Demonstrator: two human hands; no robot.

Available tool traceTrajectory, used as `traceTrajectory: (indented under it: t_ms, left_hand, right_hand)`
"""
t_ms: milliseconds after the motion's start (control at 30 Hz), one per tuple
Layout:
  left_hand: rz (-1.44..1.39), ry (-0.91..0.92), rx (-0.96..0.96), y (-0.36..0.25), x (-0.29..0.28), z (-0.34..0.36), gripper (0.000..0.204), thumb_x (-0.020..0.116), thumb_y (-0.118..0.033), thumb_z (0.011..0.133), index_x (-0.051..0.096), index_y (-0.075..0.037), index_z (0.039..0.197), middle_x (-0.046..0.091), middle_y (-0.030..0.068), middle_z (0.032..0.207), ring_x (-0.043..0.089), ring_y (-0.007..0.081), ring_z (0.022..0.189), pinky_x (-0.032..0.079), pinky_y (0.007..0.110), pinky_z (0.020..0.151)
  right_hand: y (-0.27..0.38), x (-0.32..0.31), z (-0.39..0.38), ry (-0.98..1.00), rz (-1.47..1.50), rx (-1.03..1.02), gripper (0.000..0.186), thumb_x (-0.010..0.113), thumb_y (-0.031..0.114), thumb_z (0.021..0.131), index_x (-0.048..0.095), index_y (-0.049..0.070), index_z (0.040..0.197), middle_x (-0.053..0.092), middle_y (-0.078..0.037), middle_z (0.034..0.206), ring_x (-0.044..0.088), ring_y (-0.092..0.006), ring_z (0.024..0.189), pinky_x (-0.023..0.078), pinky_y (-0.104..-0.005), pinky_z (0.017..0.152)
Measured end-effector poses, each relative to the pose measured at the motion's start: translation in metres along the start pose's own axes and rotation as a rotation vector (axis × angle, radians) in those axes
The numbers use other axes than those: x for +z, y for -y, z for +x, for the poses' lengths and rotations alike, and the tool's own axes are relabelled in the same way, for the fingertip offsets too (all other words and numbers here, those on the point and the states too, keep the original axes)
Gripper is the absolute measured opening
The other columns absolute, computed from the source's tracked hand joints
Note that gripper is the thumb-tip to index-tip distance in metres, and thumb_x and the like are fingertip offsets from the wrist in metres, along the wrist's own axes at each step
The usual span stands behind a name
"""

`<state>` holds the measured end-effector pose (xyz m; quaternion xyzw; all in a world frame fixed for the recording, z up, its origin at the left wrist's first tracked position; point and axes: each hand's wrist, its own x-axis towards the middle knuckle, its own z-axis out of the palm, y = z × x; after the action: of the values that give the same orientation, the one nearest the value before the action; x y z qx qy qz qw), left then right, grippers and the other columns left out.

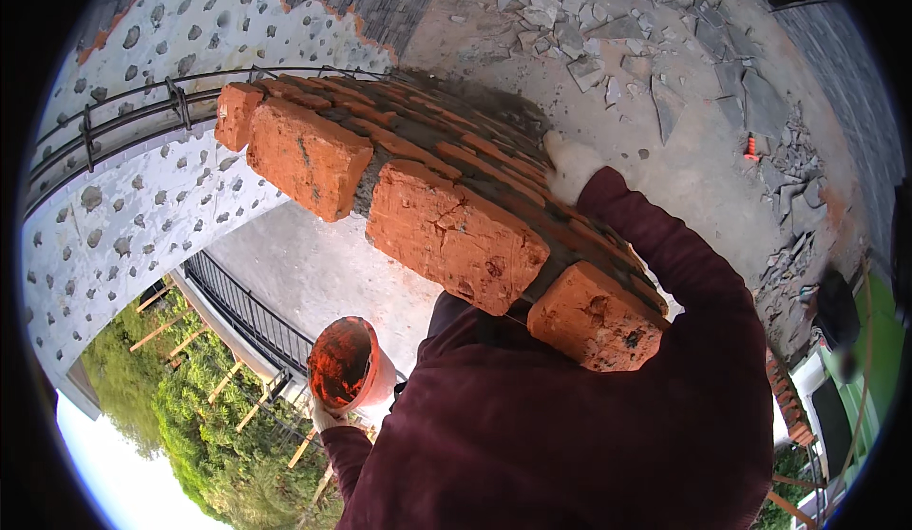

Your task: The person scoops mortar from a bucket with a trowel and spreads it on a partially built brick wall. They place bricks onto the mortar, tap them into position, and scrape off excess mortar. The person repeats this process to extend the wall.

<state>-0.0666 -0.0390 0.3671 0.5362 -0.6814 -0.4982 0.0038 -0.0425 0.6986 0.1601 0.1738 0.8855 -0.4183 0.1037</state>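
Observation:
A red brick wall with grey mortar in its joints rises in front of me, its top bricks large and rough. My left hand, in a pale glove, grips an orange bucket at its side, low to the left of the wall. Inside, the bucket is stained dark and reddish. Beyond the wall top, my right hand, gloved in white, is against or close to the wall's far face. Its fingers look curled; what they hold, if anything, is hidden.
Broken grey slabs and rubble lie on the concrete floor at the far right. A pockmarked white wall stands left, with metal bars along it. A black railing borders trees at lower left. Stacked bricks are at right.

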Motion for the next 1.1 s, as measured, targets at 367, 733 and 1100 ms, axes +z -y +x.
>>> traceTrajectory:
  t_ms: [367,733,1100]
  left_hand:
    - [-0.072,0.369,0.193,0.000,0.073,-0.033,0.031,0.063,-0.025,0.105,0.060,-0.008,0.131,0.067,0.0072,0.129,0.069,0.0219,0.111,0.062,0.035,0.084]
    - [-0.039,0.368,0.252,0.001,0.101,-0.077,0.015,0.061,-0.019,0.106,0.060,-0.009,0.117,0.068,0.0011,0.105,0.068,0.0123,0.086,0.059,0.028,0.070]
    - [0.045,0.394,0.293,0.000,0.131,-0.082,0.016,0.060,-0.023,0.107,0.058,-0.007,0.104,0.063,-0.0012,0.088,0.061,0.0097,0.071,0.054,0.025,0.063]
  right_hand:
    - [-0.078,-0.022,0.063,1.019,1.525,0.752,0.035,0.048,0.034,0.104,0.060,0.001,0.111,0.063,-0.005,0.074,0.054,-0.0144,0.048,0.044,-0.0327,0.038]
    - [-0.015,-0.020,0.123,1.413,1.558,0.554,0.048,0.041,0.042,0.111,0.056,-0.004,0.113,0.063,-0.007,0.070,0.054,-0.0146,0.043,0.043,-0.0295,0.033]
    - [-0.013,-0.111,0.016,1.332,1.143,0.433,0.051,0.047,0.041,0.109,0.060,-0.008,0.115,0.061,-0.008,0.067,0.054,-0.0175,0.042,0.043,-0.0353,0.036]
